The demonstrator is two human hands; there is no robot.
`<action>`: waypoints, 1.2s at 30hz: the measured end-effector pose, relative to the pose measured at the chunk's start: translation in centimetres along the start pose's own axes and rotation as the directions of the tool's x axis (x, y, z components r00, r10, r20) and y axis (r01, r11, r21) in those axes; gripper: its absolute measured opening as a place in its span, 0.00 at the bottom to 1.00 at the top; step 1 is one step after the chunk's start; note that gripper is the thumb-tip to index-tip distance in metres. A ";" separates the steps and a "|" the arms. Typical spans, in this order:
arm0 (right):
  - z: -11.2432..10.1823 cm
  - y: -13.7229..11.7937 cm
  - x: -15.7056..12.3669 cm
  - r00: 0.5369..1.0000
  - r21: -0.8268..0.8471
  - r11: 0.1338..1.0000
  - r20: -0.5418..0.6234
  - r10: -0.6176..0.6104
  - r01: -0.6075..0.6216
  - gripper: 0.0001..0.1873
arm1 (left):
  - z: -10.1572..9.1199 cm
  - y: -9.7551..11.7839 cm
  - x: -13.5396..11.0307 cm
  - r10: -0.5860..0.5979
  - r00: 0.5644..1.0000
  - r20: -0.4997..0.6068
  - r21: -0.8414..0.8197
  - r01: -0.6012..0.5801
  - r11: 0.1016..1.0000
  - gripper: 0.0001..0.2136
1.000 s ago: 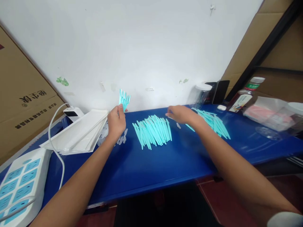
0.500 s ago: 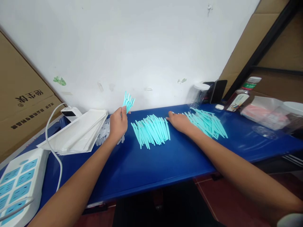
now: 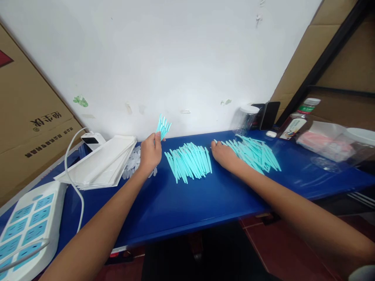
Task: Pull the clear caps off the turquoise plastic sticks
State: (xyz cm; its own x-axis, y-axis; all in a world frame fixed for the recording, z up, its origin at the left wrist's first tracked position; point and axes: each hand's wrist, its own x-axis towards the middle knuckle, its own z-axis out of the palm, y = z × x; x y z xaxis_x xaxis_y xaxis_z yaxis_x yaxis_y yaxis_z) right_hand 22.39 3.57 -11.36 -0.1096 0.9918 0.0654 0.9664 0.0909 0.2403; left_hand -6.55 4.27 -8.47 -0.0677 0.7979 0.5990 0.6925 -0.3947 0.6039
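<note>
My left hand (image 3: pixel 151 154) is closed around a small fan of turquoise eyebrow razors (image 3: pixel 163 127), their pale tips spread upward. A row of the same slim razors (image 3: pixel 189 162) lies side by side on the blue table, between my hands. At the left edge of a looser razor pile (image 3: pixel 259 152), my right hand (image 3: pixel 224 155) has its fingers pinched together. One turquoise tip (image 3: pixel 215 141) shows at those fingers; the rest is hidden. Small translucent pieces (image 3: pixel 133 162) lie behind and beside my left wrist.
White envelopes (image 3: pixel 96 164) are stacked at the left, near a power strip (image 3: pixel 31 230) and its white cable (image 3: pixel 68 164). A clear jar (image 3: pixel 246 119), a bottle (image 3: pixel 300 119) and a bag with pink contents (image 3: pixel 325 142) stand at the right. The blue table's (image 3: pixel 181 210) front edge is near.
The view has shifted slightly. My right hand has moved a little right, away from the middle row, with its fingers now drawn together. My left hand still holds the fanned razors.
</note>
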 end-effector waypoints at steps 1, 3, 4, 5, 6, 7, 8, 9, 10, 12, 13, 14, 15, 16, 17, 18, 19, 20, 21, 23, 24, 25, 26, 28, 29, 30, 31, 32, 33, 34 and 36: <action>-0.1 -0.1 -0.2 1.000 0.003 1.000 0.007 0.004 -0.004 0.17 | 0.0 0.0 0.0 0.000 1.000 0.006 0.001 0.000 1.000 0.26; -0.2 -0.3 -0.4 1.000 0.011 1.000 0.015 0.011 -0.011 0.17 | 0.0 0.1 -0.1 0.005 1.000 0.020 0.001 -0.005 1.000 0.26; -0.2 -0.4 -0.6 1.000 0.016 1.000 0.016 0.012 -0.013 0.17 | 0.0 0.2 -0.2 0.007 1.000 0.029 0.002 -0.007 1.000 0.26; -0.3 -0.3 -0.7 1.000 0.021 1.000 0.016 0.013 -0.013 0.17 | 0.0 0.3 -0.2 0.007 0.999 0.037 0.008 -0.007 1.000 0.26; -0.5 -0.2 -0.7 1.000 0.028 1.000 0.014 0.013 -0.013 0.17 | -0.1 0.3 -0.1 0.003 0.999 0.039 0.019 -0.004 1.000 0.26; -0.8 0.1 -0.8 1.000 0.036 0.999 0.011 0.013 -0.013 0.16 | -0.2 0.3 0.0 -0.006 0.999 0.034 0.036 0.005 0.999 0.26; -1.2 0.5 -0.9 1.000 0.045 0.999 0.006 0.015 -0.015 0.16 | -0.3 0.3 0.2 -0.021 1.000 0.019 0.056 0.020 0.998 0.26; -1.7 0.9 -0.9 1.000 0.052 0.998 -0.001 0.020 -0.020 0.16 | -0.5 0.1 0.4 -0.042 0.999 -0.005 0.076 0.042 0.996 0.26; -2.4 1.3 -0.9 1.000 0.056 0.998 -0.011 0.024 -0.023 0.16 | -0.7 -0.1 0.7 -0.066 0.997 -0.036 0.090 0.069 0.994 0.26; -4.2 1.5 -0.7 0.998 0.097 0.995 -0.052 0.025 -0.020 0.15 | -1.2 -0.9 1.4 -0.125 0.987 -0.105 0.089 0.135 0.987 0.26; -5.1 1.2 -0.5 0.997 0.131 0.991 -0.074 0.008 0.002 0.13 | -1.5 -1.3 1.8 -0.156 0.978 -0.135 0.078 0.167 0.983 0.27; -5.9 0.4 -0.3 0.993 0.253 0.966 -0.119 -0.014 0.044 0.11 | -1.8 -1.7 2.1 -0.180 0.970 -0.165 0.069 0.194 0.979 0.28; -6.7 -0.9 -0.1 0.990 0.375 0.921 -0.123 -0.063 0.105 0.10 | -2.1 -2.1 2.4 -0.197 0.961 -0.194 0.066 0.213 0.975 0.29; -7.3 -2.6 0.1 0.987 0.477 0.865 -0.101 -0.123 0.157 0.10 | -2.3 -2.5 2.6 -0.205 0.954 -0.220 0.072 0.226 0.972 0.29; -7.8 -4.6 0.3 0.974 0.560 0.799 -0.073 -0.212 0.216 0.11 | -2.4 -2.7 2.8 -0.206 0.948 -0.243 0.082 0.232 0.969 0.30; -8.1 -6.9 0.6 0.955 0.626 0.739 -0.034 -0.293 0.249 0.10 | -2.6 -2.9 2.9 -0.203 0.944 -0.262 0.094 0.234 0.968 0.30; -8.4 -9.2 0.9 0.936 0.646 0.709 -0.026 -0.350 0.283 0.09 | -2.6 -3.0 3.0 -0.198 0.941 -0.276 0.104 0.234 0.967 0.30; -8.5 -11.5 1.2 0.926 0.652 0.694 -0.029 -0.377 0.304 0.07 | -2.7 -3.1 3.0 -0.192 0.940 -0.283 0.109 0.231 0.967 0.29; -8.7 -13.6 1.7 0.921 0.655 0.686 -0.041 -0.388 0.318 0.07 | -2.7 -3.1 3.0 -0.186 0.940 -0.285 0.110 0.224 0.968 0.29; -9.1 -17.0 2.6 0.905 0.664 0.656 -0.077 -0.418 0.359 0.07 | -2.7 -3.1 2.9 -0.174 0.945 -0.278 0.106 0.210 0.972 0.28; -9.3 -18.1 3.1 0.899 0.668 0.642 -0.095 -0.428 0.376 0.07 | -2.7 -3.1 2.9 -0.172 0.946 -0.275 0.102 0.207 0.973 0.27; -9.5 -18.8 3.6 0.894 0.672 0.627 -0.118 -0.433 0.393 0.06 | -2.7 -3.1 2.9 -0.172 0.946 -0.274 0.099 0.206 0.974 0.27; -9.7 -19.1 4.0 0.890 0.676 0.614 -0.142 -0.434 0.408 0.06 | -2.6 -3.1 2.8 -0.175 0.945 -0.277 0.095 0.208 0.974 0.27; -10.0 -18.6 4.8 0.891 0.681 0.599 -0.189 -0.412 0.421 0.09 | -2.5 -3.0 2.8 -0.184 0.944 -0.275 0.086 0.215 0.973 0.28; -9.9 -17.7 5.1 0.896 0.683 0.597 -0.211 -0.391 0.421 0.11 | -2.4 -2.9 2.7 -0.189 0.946 -0.263 0.076 0.216 0.973 0.28; -9.8 -16.6 5.3 0.903 0.689 0.595 -0.227 -0.366 0.414 0.12 | -2.2 -2.7 2.6 -0.192 0.952 -0.238 0.065 0.213 0.975 0.28; -9.6 -15.2 5.5 0.908 0.695 0.593 -0.237 -0.345 0.406 0.12 | -1.8 -2.5 2.4 -0.193 0.961 -0.198 0.054 0.207 0.977 0.29; -9.3 -13.6 5.6 0.916 0.709 0.586 -0.242 -0.321 0.393 0.12 | -1.5 -2.2 2.1 -0.189 0.971 -0.146 0.046 0.197 0.979 0.29; -8.9 -11.9 5.6 0.930 0.759 0.545 -0.237 -0.280 0.357 0.12 | -1.0 -1.9 1.7 -0.182 0.980 -0.085 0.035 0.186 0.982 0.28; -8.5 -10.2 5.5 0.951 0.814 0.500 -0.200 -0.234 0.294 0.14 | -0.5 -1.5 1.2 -0.172 0.985 -0.021 0.025 0.172 0.985 0.28; -7.3 -7.3 4.7 0.984 0.932 0.345 -0.059 -0.170 0.116 0.20 | 0.6 -0.6 0.1 -0.155 0.985 0.079 -0.033 0.158 0.987 0.27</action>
State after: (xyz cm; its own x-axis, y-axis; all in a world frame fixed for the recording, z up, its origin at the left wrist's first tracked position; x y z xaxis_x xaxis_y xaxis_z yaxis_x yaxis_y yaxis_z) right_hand 13.13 6.90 -5.74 -0.2860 0.9548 0.0810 0.5369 0.2297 -0.8118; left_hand -6.55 4.86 -9.05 -0.1179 0.8828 0.4547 0.6486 -0.2782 0.7084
